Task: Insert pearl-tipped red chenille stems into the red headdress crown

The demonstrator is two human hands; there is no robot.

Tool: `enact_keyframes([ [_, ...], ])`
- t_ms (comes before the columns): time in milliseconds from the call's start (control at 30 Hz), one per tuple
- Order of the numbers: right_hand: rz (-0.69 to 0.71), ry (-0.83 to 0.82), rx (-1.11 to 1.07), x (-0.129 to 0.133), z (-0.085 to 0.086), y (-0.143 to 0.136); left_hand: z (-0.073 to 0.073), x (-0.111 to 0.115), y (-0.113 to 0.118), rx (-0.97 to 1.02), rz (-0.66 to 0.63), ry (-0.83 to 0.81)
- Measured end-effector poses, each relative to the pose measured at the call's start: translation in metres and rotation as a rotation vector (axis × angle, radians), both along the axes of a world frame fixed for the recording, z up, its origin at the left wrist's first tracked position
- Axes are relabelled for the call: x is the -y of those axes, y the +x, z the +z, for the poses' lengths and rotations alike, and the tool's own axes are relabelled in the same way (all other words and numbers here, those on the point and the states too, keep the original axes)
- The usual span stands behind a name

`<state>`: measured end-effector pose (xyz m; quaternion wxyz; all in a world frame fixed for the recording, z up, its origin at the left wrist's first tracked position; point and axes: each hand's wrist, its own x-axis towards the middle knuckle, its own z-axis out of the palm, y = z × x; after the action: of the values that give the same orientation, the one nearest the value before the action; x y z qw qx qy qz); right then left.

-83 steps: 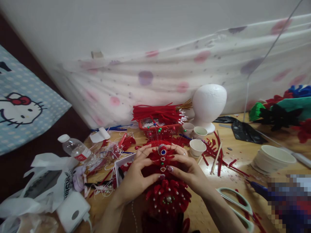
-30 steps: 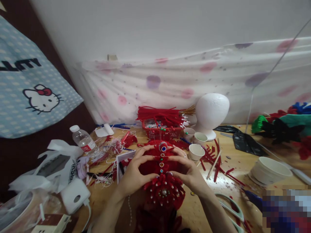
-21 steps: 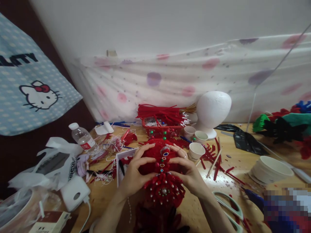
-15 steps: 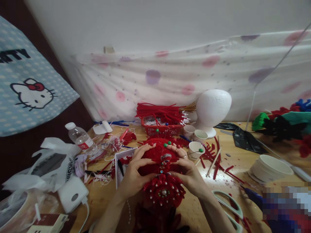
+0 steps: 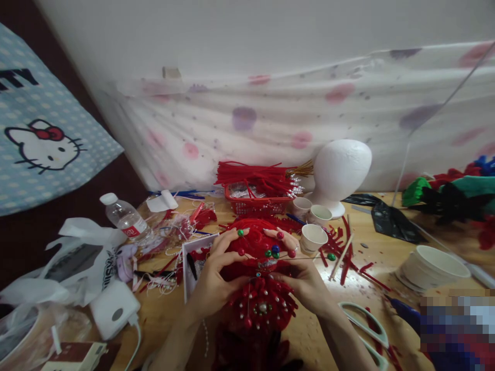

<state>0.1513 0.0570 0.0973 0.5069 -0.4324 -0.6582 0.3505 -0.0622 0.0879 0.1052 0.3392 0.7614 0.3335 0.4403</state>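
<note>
Item: red headpiece [image 5: 257,239], located at the front middle of the table [image 5: 309,332], held between two bare hands. Left hand [image 5: 215,274]: curved about the left flank, thumb and fingers parted, contact made along the edge. Right hand [image 5: 307,283]: set in like manner on the right flank, a ring worn; the exact pressure of the fingertips cannot be told. Change noted: the jewelled ornament [image 5: 268,264], by which a blue stone was shown face-on in earlier views, is now seen tipped, with its stones largely hidden; a small blue stone [image 5: 258,274] is left showing below. Beads on wires, formerly grouped above, are now spread forward: a blue bead [image 5: 275,248] over the ornament, a green bead [image 5: 331,256] out past the right hand, a red bead [image 5: 248,322] low before the pearl-tipped red flower [image 5: 263,308]. Both hands have been kept in nearly the same hold. Implication, as judged: the work is one of tilting and handling, with no part seen to be added. Adjacent stock: white box [image 5: 184,273] beside the left hand; red basket [image 5: 259,207] beyond; paper cup [image 5: 314,237] and scissors [image 5: 365,325] to the right.
</note>
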Motion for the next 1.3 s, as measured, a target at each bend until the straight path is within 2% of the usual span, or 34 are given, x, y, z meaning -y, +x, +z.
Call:
enact_keyframes([
  [233, -0.008, 0.078, -0.017, 0.000, 0.002, -0.001, 0.005, 0.003, 0.000, -0.037, -0.017, -0.002],
  [633, -0.009, 0.102, 0.003, -0.001, 0.004, -0.001, 0.011, 0.005, 0.001, -0.046, -0.013, 0.013],
  [1033, 0.018, 0.054, -0.011, -0.003, -0.003, 0.002, 0.002, 0.001, -0.002, -0.009, -0.006, 0.047],
  [1200, 0.070, 0.044, -0.024, 0.000, -0.001, 0.008, -0.006, -0.003, -0.007, 0.066, -0.022, 0.005],
  [1300, 0.069, 0.024, -0.119, 0.001, -0.002, 0.011, -0.003, -0.004, -0.011, 0.114, -0.043, -0.041],
])
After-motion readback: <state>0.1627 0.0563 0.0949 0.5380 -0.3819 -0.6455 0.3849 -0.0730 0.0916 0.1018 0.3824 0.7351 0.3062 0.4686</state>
